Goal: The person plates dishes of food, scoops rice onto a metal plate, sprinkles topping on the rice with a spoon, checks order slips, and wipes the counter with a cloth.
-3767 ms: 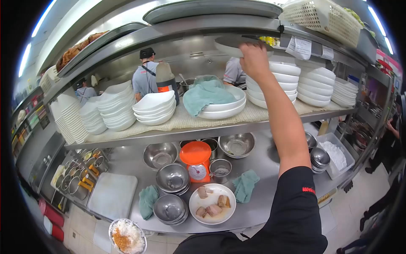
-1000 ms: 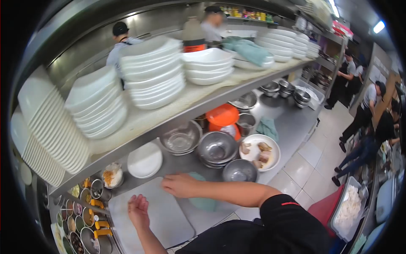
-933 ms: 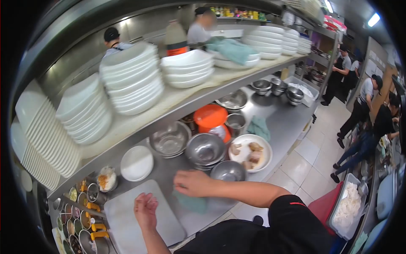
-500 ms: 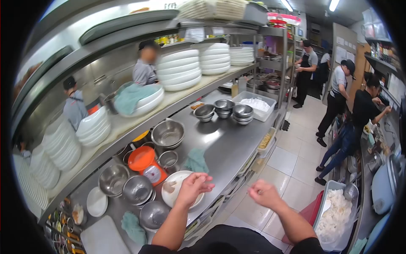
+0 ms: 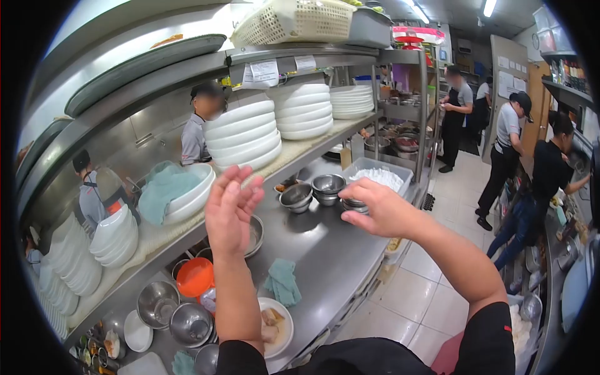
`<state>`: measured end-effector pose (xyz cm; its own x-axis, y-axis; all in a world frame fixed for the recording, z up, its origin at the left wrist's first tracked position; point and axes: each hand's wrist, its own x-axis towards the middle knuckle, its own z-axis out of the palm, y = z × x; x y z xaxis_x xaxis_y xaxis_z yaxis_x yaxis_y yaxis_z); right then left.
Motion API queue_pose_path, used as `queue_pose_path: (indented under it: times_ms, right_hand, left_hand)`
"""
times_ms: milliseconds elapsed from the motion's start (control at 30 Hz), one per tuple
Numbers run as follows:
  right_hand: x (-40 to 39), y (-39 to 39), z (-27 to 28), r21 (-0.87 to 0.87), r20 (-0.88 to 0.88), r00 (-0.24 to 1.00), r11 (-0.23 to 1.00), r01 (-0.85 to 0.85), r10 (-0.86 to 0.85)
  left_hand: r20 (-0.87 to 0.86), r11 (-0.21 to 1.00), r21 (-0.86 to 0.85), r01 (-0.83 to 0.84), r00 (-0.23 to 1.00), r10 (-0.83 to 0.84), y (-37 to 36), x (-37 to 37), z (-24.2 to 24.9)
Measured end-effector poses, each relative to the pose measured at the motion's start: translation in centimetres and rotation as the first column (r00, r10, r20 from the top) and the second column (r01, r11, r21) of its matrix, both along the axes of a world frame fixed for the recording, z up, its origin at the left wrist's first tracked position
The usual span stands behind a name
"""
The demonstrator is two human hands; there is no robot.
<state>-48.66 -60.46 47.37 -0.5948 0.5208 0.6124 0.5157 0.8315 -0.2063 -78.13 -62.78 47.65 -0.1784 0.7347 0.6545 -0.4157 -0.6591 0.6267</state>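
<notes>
My right hand (image 5: 378, 211) reaches forward over the steel counter, fingers stretched and thumb apart, holding nothing. It overlaps a stack of small metal bowls (image 5: 354, 205), hiding most of it. Two more stacks, a left one (image 5: 295, 199) and a middle one (image 5: 328, 187), stand just beyond. My left hand (image 5: 232, 203) is raised with its fingers apart and nothing in it, in front of the shelf edge and close to a pile of white bowls (image 5: 247, 145). Below my left forearm lies a white plate (image 5: 288, 322) with pieces of food on it.
A teal cloth (image 5: 282, 282) lies on the counter (image 5: 325, 265). Left of it are an orange-topped scale (image 5: 195, 277) and metal mixing bowls (image 5: 158, 303). A clear tub (image 5: 400, 187) of white contents stands at the far end. Several people work around the kitchen, including one at right (image 5: 545, 181).
Both hands have risen and moved forward; the right has crossed over the counter to the small bowls. Closed fingers of the right hand have spread. The view has shifted forward.
</notes>
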Motion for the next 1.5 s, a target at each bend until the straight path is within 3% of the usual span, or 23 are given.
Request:
queue_pose_path:
  times_ms: [133, 300, 400, 533, 567, 667, 700, 833, 933, 1033, 1167, 1267, 1367, 1500]
  right_hand:
    - [-1.5, 6.3, 4.0, 0.207, 0.102, 0.989, 0.974, 0.087, -0.11]
    - [-1.8, 13.4, 7.9, 0.358, 0.009, 0.994, 0.929, 0.099, -0.11]
    - [-2.0, 18.8, 9.9, 0.255, -0.089, 0.996, 0.966, 0.048, -0.026]
    - [-2.5, 24.8, 12.2, -0.087, -0.374, 0.927, 0.996, 0.004, -0.036]
    - [-2.2, 26.7, 13.0, -0.121, -0.366, 0.93, 0.992, -0.041, -0.006]
    - [-2.7, 30.1, 14.2, -0.388, -0.691, 0.719, 0.8, -0.457, 0.075]
    - [-2.7, 31.7, 14.7, -0.428, -0.726, 0.683, 0.726, -0.538, 0.078]
    - [-3.8, 36.0, 16.2, -0.332, -0.902, 0.427, 0.521, -0.786, 0.069]
    - [-5.2, 36.5, 17.3, -0.336, -0.931, 0.361, 0.494, -0.802, -0.046]
    - [-6.3, 38.0, 17.0, -0.429, -0.866, 0.495, 0.413, -0.804, 0.064]
    - [-6.5, 35.8, 13.3, -0.412, -0.851, 0.436, 0.141, -0.9, 0.293]
    - [-7.4, 31.3, 8.3, -0.305, -0.901, 0.245, -0.121, -0.945, 0.357]
    - [-8.8, 28.7, 5.6, -0.365, -0.825, 0.377, 0.113, -0.924, 0.421]
    - [-10.9, 27.1, 4.1, -0.284, -0.842, 0.357, 0.232, -0.93, 0.405]
  left_hand:
    - [0.042, 0.993, 0.039, -0.112, 0.993, 0.111, 6.0, -0.2, 6.6]
    - [0.053, 0.988, -0.046, -0.145, 0.988, 0.147, 13.6, -0.1, 11.6]
    - [0.032, 0.992, -0.041, -0.117, 0.992, 0.118, 16.5, 0.5, 12.7]
    - [-0.04, 0.958, -0.164, -0.235, 0.972, 0.231, 16.8, 3.2, 14.5]
    - [-0.056, 0.944, -0.179, -0.278, 0.961, 0.272, 17.0, 3.8, 14.9]
    - [-0.102, 0.881, -0.197, -0.431, 0.902, 0.419, 18.6, 4.5, 15.1]
    - [-0.125, 0.853, -0.195, -0.484, 0.875, 0.468, 19.1, 4.7, 15.0]
    - [-0.185, 0.785, -0.176, -0.594, 0.803, 0.566, 19.4, 6.2, 13.8]
    - [-0.265, 0.695, -0.186, -0.694, 0.717, 0.645, 18.3, 7.9, 12.0]
    - [-0.283, 0.617, -0.176, -0.767, 0.64, 0.714, 16.8, 8.5, 10.5]
    - [-0.296, 0.58, -0.172, -0.797, 0.603, 0.741, 14.5, 9.0, 8.6]
    - [-0.321, 0.596, -0.193, -0.779, 0.624, 0.712, 14.0, 9.3, 7.2]
    - [-0.318, 0.651, -0.208, -0.73, 0.68, 0.661, 14.4, 8.8, 5.4]
    - [-0.312, 0.736, -0.227, -0.637, 0.764, 0.565, 14.6, 8.4, 3.4]
